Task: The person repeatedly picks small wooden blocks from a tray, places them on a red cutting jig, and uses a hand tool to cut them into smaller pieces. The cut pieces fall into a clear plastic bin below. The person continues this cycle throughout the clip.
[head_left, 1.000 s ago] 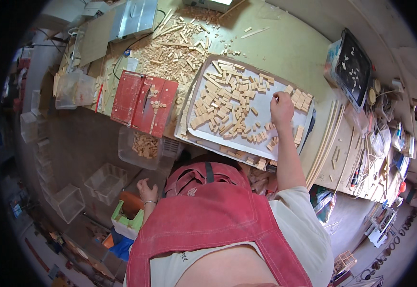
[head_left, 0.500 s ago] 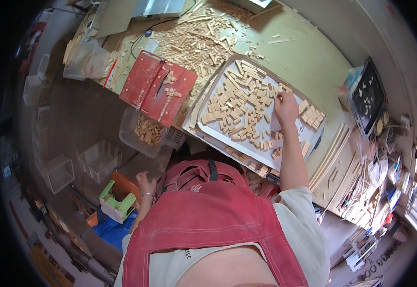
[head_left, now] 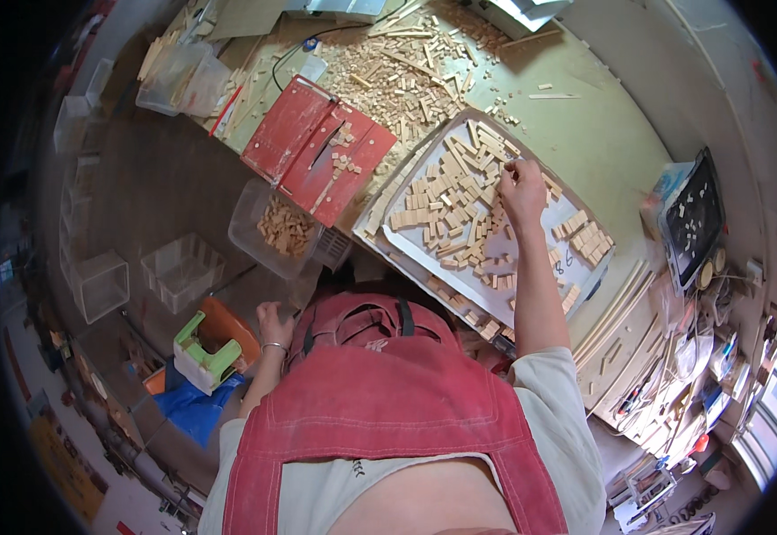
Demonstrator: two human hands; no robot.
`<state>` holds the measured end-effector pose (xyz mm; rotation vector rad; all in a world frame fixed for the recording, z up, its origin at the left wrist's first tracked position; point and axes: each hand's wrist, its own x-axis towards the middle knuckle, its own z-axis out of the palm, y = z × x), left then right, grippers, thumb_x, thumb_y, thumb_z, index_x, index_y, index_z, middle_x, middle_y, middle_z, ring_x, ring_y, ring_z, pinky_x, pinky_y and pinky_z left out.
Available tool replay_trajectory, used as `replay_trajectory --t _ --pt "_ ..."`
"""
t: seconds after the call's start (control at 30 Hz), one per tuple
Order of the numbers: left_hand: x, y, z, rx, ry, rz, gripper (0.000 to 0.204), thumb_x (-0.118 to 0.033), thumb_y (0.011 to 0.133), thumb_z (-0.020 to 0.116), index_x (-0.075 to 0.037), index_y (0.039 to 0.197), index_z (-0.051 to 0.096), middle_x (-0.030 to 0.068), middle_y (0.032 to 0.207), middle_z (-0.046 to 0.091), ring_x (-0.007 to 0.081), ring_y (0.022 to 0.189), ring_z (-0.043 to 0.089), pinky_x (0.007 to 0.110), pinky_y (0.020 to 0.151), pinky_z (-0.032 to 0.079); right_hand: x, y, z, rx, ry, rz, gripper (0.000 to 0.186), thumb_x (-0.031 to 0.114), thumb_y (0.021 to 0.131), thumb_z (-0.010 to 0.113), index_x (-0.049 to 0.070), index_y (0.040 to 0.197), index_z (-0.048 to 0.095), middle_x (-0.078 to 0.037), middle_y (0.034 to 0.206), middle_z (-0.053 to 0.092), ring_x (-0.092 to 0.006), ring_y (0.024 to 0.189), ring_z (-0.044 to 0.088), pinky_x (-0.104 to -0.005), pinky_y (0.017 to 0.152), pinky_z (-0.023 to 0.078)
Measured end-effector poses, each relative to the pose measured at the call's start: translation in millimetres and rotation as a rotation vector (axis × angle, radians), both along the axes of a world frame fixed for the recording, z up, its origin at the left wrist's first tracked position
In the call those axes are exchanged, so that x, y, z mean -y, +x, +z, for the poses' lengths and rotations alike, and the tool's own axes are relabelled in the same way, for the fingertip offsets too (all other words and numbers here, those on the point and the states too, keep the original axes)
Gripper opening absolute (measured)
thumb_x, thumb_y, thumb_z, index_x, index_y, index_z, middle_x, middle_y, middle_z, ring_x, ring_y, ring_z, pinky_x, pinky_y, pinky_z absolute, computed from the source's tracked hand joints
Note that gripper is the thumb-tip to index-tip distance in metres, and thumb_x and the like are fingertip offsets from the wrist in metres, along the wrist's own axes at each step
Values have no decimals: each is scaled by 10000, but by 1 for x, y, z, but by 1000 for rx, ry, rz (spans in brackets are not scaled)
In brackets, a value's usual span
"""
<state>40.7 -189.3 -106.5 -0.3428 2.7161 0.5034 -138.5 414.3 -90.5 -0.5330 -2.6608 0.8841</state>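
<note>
My right hand [head_left: 524,192] is over the paper-lined tray [head_left: 525,308] at the upper part of its piles of small wooden blocks [head_left: 442,192], fingers bent in a pinch; whatever is between the fingertips is hidden. Short rows of blocks [head_left: 592,243] lie at the tray's right end. My left hand [head_left: 274,323] hangs beside the red apron [head_left: 388,401], away from the bench, its fingers loosely bent and apart, with nothing visible in them.
A red metal jig [head_left: 290,134] stands left of the tray, above a clear bin of blocks [head_left: 250,223]. Wood offcuts [head_left: 406,71] cover the back bench [head_left: 602,152]. Long strips [head_left: 616,312] and a black shallow tray [head_left: 691,218] are rightward; a green stool [head_left: 201,357] stands low left.
The view has shifted, so the bench appears farther right. My right hand has moved leftward across the tray, from near the end rows to the middle piles. My left hand stays low.
</note>
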Motion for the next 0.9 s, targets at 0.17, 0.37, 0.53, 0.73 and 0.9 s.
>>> replay_trajectory --t 0.17,0.37,0.53,0.73,0.9 --pt "-3 7 4 19 12 36 419 -87 794 756 -5 1191 651 205 1309 542 404 1246 571 450 1087 485 11 -20 -1 37 -139 63 182 185 874 725 102 1024 785 -120 961 676 -333 919 678 -449 836 537" --pt "-6 11 1 67 13 88 411 -83 785 746 -4 1178 657 211 1297 541 411 1236 573 446 1084 487 22 -47 -12 81 -22 74 215 232 891 743 75 1026 801 -131 945 673 -301 865 693 -414 801 556" --pt "-4 13 -5 51 18 89 429 -82 767 753 -5 1179 661 215 1309 541 419 1236 572 450 1088 487 26 -67 -17 200 60 21 220 284 879 741 83 948 798 -161 970 726 -362 907 718 -464 835 565" --pt "2 20 -17 80 29 132 443 -76 761 758 -7 1188 659 221 1317 540 424 1237 576 450 1098 484 28 -74 -13 248 117 31 181 230 895 699 67 892 779 -177 974 736 -396 889 715 -495 827 564" --pt "3 19 -21 72 24 117 448 -70 761 760 -13 1193 659 221 1309 542 422 1226 581 447 1101 485 24 -76 -17 248 206 79 178 235 907 712 67 902 771 -179 962 732 -398 894 714 -495 811 568"
